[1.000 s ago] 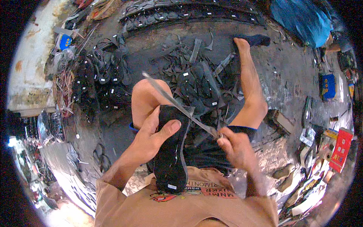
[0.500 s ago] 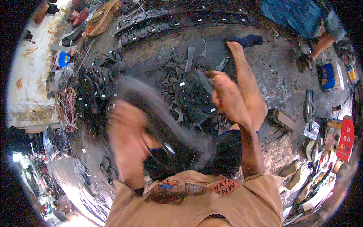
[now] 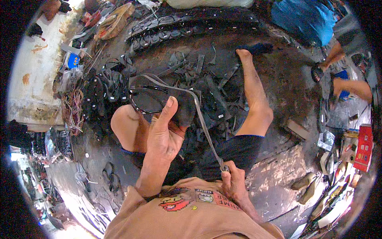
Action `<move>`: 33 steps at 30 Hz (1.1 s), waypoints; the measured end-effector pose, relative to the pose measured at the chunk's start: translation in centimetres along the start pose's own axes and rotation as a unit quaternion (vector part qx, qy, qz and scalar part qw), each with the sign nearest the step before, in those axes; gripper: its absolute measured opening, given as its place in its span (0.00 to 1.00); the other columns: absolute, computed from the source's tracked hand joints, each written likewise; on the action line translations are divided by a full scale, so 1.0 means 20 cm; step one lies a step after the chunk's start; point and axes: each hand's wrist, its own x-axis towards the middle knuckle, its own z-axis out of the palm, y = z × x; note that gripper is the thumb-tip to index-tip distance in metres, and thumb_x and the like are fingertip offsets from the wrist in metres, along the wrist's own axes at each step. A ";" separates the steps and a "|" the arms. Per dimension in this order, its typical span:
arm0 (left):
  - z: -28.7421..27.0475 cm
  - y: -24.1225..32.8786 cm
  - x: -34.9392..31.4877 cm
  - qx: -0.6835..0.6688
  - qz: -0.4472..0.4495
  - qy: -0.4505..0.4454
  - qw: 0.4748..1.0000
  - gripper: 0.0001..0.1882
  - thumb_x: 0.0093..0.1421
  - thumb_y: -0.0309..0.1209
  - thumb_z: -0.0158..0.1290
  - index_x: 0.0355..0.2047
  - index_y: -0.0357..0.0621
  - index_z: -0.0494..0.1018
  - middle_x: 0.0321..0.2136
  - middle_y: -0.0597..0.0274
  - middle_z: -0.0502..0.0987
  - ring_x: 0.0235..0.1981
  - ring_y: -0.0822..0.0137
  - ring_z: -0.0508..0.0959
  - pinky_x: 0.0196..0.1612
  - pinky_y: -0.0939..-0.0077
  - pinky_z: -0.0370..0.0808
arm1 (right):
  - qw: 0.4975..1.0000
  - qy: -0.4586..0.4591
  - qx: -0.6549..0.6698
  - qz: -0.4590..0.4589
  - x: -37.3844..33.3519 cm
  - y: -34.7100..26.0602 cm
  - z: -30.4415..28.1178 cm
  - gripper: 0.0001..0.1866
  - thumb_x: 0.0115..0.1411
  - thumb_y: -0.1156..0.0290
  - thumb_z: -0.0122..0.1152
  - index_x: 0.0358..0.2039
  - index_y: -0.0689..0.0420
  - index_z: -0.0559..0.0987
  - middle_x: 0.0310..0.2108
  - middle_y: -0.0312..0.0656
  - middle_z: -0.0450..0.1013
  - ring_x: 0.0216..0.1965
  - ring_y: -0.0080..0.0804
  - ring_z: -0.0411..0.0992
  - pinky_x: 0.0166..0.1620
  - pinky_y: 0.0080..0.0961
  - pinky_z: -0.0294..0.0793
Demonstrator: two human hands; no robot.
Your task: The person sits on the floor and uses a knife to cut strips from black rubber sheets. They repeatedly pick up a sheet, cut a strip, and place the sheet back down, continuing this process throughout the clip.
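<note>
My left hand (image 3: pixel 164 135) grips a black sandal (image 3: pixel 181 104) from below, its thumb sticking up and the fingers mostly hidden. Glossy black straps (image 3: pixel 148 88) arch over the sole's left side. Around the sandal's far edge runs a thin grey strip (image 3: pixel 203 121), stretched taut down to my right hand (image 3: pixel 234 179). That hand is closed on the strip's near end, close to my chest. Beyond the sandal, a heap of black sandals and dark offcuts (image 3: pixel 215 103) lies on the floor between my bent legs.
Rows of black sandals (image 3: pixel 159 36) line the far side, and more are piled at the left (image 3: pixel 99 89). A brick-like block (image 3: pixel 298 129) lies beside my right knee. Another person's arm (image 3: pixel 354 88) reaches in at the right, near a red box (image 3: pixel 363 147).
My left hand and the sandal have come to the middle. My right hand has dropped from the upper right to near my chest, and the strip now stretches to it.
</note>
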 end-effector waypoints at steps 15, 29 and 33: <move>-0.30 0.01 -0.12 0.291 -0.106 0.054 0.949 0.26 0.56 0.23 0.69 0.54 0.36 0.73 0.46 0.59 0.82 0.45 0.67 0.83 0.51 0.66 0.81 | 0.985 -0.153 -0.047 -0.069 0.51 -0.16 -0.05 0.16 0.73 0.55 0.51 0.40 0.56 0.73 0.26 0.58 0.75 0.31 0.65 0.75 0.33 0.56 0.71; -0.35 -0.17 -0.06 0.272 0.084 0.219 0.933 0.18 0.64 0.47 0.62 0.39 0.47 0.71 0.32 0.66 0.78 0.26 0.69 0.79 0.19 0.70 0.75 | 0.986 -0.161 0.031 0.017 0.32 -0.05 0.17 0.14 0.74 0.57 0.50 0.41 0.57 0.71 0.21 0.55 0.73 0.25 0.63 0.74 0.29 0.52 0.69; -0.30 -0.13 -0.07 0.227 0.030 0.212 0.950 0.18 0.64 0.46 0.62 0.40 0.46 0.72 0.31 0.65 0.78 0.27 0.68 0.80 0.22 0.71 0.77 | 0.994 -0.053 -0.052 -0.075 0.49 0.01 0.31 0.16 0.73 0.54 0.52 0.40 0.55 0.71 0.22 0.54 0.75 0.26 0.62 0.76 0.30 0.53 0.72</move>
